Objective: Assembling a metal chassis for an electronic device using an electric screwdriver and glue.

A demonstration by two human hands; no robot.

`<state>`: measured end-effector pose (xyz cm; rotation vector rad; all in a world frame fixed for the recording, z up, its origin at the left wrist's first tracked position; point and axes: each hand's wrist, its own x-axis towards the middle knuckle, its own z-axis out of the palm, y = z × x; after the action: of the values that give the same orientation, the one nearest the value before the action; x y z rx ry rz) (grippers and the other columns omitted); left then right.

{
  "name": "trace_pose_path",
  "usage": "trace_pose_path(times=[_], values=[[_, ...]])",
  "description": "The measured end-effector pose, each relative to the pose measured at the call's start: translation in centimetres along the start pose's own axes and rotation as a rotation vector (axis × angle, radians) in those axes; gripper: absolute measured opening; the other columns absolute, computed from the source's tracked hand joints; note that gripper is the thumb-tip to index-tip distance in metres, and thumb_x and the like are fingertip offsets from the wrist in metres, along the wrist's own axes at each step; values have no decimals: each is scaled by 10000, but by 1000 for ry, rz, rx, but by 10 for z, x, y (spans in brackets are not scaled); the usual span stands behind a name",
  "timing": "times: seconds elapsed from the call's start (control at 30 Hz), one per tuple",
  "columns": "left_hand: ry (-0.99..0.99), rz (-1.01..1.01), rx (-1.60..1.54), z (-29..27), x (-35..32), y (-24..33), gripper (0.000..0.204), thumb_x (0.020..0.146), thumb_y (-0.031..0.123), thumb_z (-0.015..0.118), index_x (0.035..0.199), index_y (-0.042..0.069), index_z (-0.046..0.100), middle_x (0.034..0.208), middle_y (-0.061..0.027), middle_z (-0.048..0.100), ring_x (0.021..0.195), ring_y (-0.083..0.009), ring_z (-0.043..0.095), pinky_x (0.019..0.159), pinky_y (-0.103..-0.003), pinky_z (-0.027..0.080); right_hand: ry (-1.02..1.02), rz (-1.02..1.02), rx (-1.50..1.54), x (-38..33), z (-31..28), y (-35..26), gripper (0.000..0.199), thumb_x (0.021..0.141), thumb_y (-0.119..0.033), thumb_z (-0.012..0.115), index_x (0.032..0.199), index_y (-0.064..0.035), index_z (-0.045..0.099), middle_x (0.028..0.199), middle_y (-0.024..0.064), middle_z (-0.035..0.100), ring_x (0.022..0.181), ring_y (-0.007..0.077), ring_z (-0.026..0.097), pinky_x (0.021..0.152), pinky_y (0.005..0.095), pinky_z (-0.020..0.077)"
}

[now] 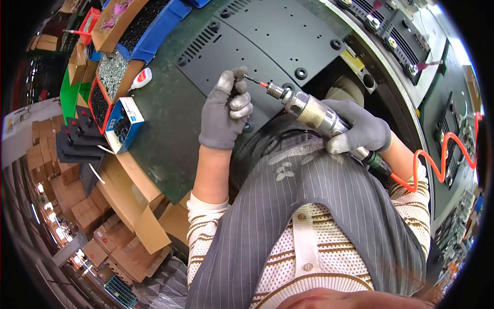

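Head view: right hand [360,131] in a grey knit glove is clenched around the worn silver cylindrical pneumatic screwdriver [314,114], gripping the rear half of the barrel. A coiled orange air hose [437,162] runs off its back end to the person's right. Left hand [226,110], same grey glove, is curled with its fingertips [237,77] pinched at the thin red-collared driver bit [256,81]. It looks like it is seating a small screw on the tip, but the screw itself is too small to tell.

The screwdriver is held in the air just above the black perforated sheet-metal panel [278,41], which lies flat on the dark green worktop [164,118]. Long axis runs diagonal, from lower right at the hose end to upper left at the bit. The tip points up-left toward the left fingertips, shallow tilt, not upright.

To do this well, judged from the frame: keep the barrel steady with the right hand, let the left fingers line up the tip, then bring the tool upright over a panel hole before driving.

An open blue-and-white cardboard box of small dark screws [123,123] sits to the left on the worktop, near the left hand.
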<state>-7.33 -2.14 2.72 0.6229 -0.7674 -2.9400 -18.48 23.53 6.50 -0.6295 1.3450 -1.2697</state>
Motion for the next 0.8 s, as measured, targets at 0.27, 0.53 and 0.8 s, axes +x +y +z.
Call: trace_pose_path(times=[0.27, 0.53, 0.8], values=[[-16, 3, 84, 26, 5, -27, 300, 980, 251, 532, 1099, -21, 577, 722, -19, 578, 491, -36, 396, 412, -173, 300, 23, -35, 10, -23, -5, 23, 735, 678, -235, 830, 1277, 31, 498, 1006, 85, 612, 893, 146, 570, 813, 283, 468], [114, 145, 697, 40, 6, -31, 336, 974, 243, 541, 1124, -56, 564, 736, -6, 560, 494, -18, 381, 400, -177, 276, 7, -32, 47, -29, -9, 30, 704, 680, -235, 813, 1254, 28, 500, 983, 92, 611, 872, 139, 582, 777, 278, 478], [210, 152, -100, 3, 11, 8, 303, 985, 125, 436, 1209, -64, 513, 1006, -144, 606, 832, -213, 599, 750, -310, 533, 132, 28, -164, -64, -24, 41, 734, 637, -287, 803, 1239, 25, 520, 976, 102, 620, 881, 160, 607, 803, 296, 484]])
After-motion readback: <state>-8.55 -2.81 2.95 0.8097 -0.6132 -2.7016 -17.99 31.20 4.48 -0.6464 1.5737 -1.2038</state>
